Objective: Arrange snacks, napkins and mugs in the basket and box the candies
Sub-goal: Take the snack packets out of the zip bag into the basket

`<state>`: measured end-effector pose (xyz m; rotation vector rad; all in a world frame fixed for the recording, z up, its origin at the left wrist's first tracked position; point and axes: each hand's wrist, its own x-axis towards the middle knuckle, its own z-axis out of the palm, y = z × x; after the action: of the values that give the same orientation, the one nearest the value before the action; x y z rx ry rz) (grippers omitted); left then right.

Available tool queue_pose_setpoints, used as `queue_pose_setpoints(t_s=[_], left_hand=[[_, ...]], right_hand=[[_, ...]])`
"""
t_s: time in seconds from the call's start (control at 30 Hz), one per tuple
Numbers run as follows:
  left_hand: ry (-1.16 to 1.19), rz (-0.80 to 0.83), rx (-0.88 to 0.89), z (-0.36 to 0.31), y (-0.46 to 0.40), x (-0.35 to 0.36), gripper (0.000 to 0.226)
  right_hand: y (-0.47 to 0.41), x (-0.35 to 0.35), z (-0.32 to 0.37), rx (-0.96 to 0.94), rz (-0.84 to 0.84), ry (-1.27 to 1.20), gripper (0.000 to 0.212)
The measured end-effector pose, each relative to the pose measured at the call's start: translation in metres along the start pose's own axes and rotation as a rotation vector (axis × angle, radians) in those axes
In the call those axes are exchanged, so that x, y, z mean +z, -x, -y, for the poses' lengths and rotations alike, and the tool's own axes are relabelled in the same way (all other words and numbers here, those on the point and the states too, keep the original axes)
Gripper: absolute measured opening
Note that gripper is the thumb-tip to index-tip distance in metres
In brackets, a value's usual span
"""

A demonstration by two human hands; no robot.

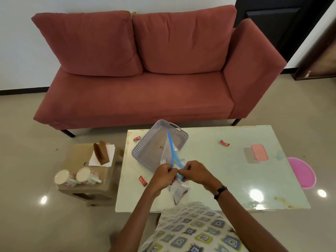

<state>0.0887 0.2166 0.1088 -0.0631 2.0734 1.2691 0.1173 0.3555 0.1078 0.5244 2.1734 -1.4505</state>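
Left of the table (236,179): two mugs (76,177) on their sides w/ napkins (107,153) on a stool (85,190). On the table, far-left, the grey basket (160,142). At its near corner your left hand (164,174) & right hand (195,172) pinch a zip bag (174,160) shut. Candies (225,142) lie scattered; pink-lidded box (257,153) far right.

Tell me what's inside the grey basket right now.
The grey basket looks empty: bare floor with a small brownish mark. The zip bag held by the left hand and right hand covers its near right corner, so that part is hidden.
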Motion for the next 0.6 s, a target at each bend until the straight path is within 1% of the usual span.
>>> queue_pose_setpoints(t_s=[0.07, 0.13, 0.2, 0.3, 0.37, 0.43, 0.53, 0.6], left_hand=[[-0.046, -0.054, 0.008, 0.003, 0.002, 0.003, 0.019], [-0.051, -0.083, 0.02, 0.004, 0.003, 0.004, 0.02], [-0.069, -0.085, 0.035, 0.002, 0.003, 0.004, 0.019], [-0.108, -0.037, 0.061, 0.0, 0.004, 0.003, 0.018], [-0.127, -0.004, 0.08, 0.0, 0.007, 0.005, 0.018], [-0.125, 0.001, 0.087, -0.001, 0.009, 0.006, 0.019], [-0.094, 0.008, 0.067, -0.003, 0.01, 0.003, 0.023], [-0.113, 0.029, 0.05, -0.004, 0.011, -0.001, 0.025]], right_hand=[[-0.001, 0.002, 0.0, -0.009, -0.113, 0.083, 0.032], [-0.001, 0.004, 0.001, -0.019, -0.166, 0.1, 0.032], [-0.003, 0.004, 0.001, -0.022, -0.157, 0.12, 0.028], [-0.007, 0.004, 0.003, -0.04, -0.124, 0.255, 0.019], [-0.01, 0.005, 0.006, -0.079, -0.166, 0.308, 0.016], [-0.013, 0.007, 0.01, -0.137, -0.209, 0.301, 0.019], [-0.012, 0.011, 0.015, -0.21, -0.246, 0.32, 0.014], [-0.009, 0.012, 0.015, -0.231, -0.264, 0.335, 0.012]])
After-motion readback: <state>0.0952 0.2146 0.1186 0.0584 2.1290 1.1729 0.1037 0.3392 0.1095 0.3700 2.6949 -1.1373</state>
